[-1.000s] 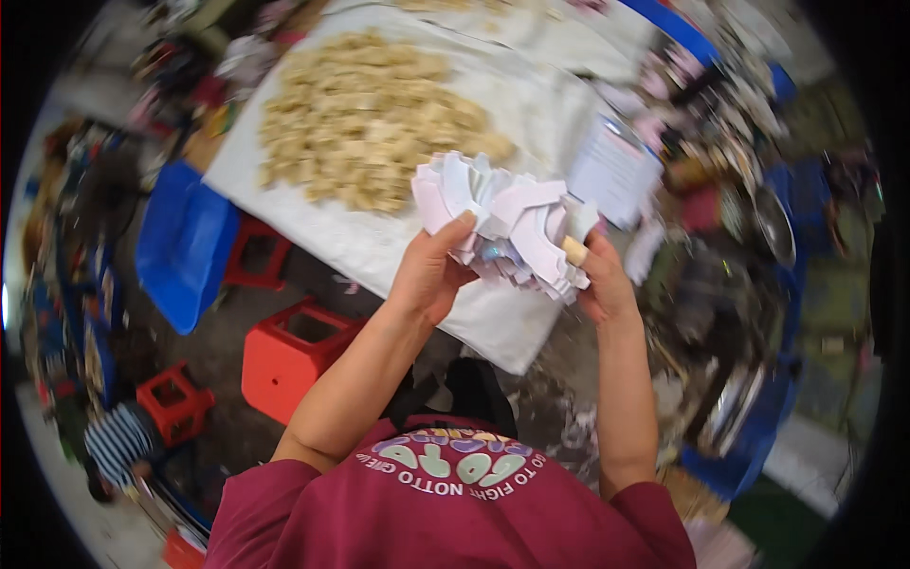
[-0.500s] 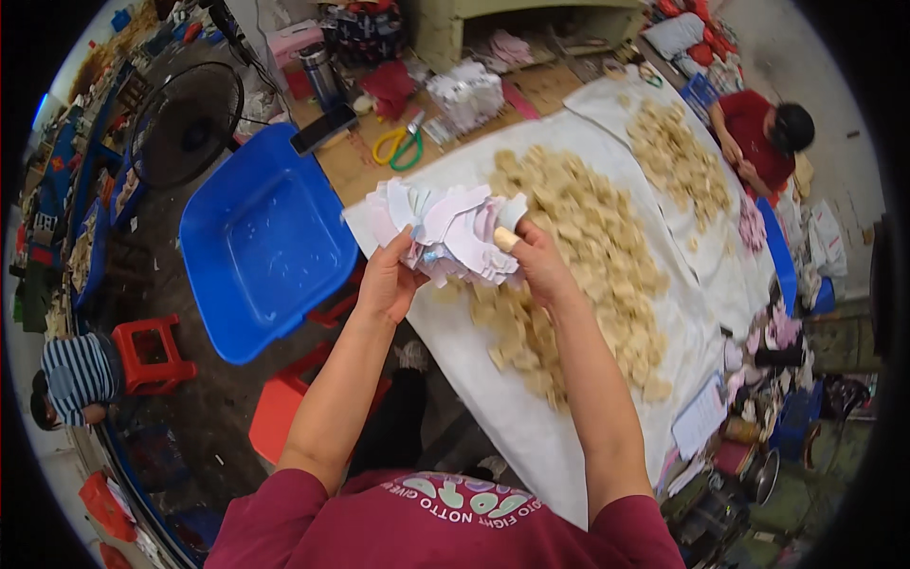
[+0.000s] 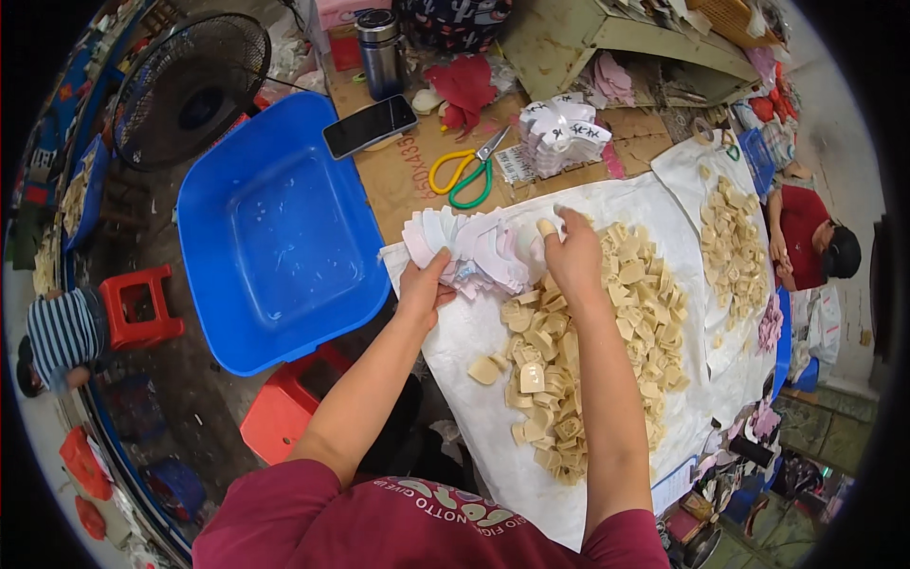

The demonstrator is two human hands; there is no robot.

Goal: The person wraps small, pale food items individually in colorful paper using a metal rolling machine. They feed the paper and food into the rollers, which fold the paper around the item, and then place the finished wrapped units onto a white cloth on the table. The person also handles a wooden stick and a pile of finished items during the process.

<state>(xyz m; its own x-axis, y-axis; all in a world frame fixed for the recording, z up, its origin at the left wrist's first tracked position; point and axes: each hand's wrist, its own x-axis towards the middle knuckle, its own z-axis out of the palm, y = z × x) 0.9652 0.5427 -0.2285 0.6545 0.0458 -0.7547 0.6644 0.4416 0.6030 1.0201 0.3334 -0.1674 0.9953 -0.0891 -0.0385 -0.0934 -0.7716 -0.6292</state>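
My left hand [image 3: 424, 289] grips a bundle of thin, curved cut pieces [image 3: 471, 248] in pale pink, white and light blue, fanned out in layers over the corner of the white-covered table. At the bundle's right end, my right hand [image 3: 573, 254] is raised with thumb and forefinger apart. One of its digits wears a beige finger cover. Nothing shows between those two tips; its other fingers are hidden. Below and right of the hands spreads a large heap of small beige moulded pieces [image 3: 645, 332], partly behind my right forearm.
Left of the table stands a blue plastic tub [image 3: 284, 256], near a red stool [image 3: 280, 412] and a black fan [image 3: 190, 95]. Scissors [image 3: 469, 171], a phone [image 3: 370, 126], a flask [image 3: 381, 57] and a bundle of white pieces [image 3: 559, 137] lie beyond. A co-worker [image 3: 806, 237] sits at the far right.
My right hand has loosened from the bundle's right end and lifted slightly. My left hand keeps its hold. The view has shifted, bringing the scissors and phone closer.
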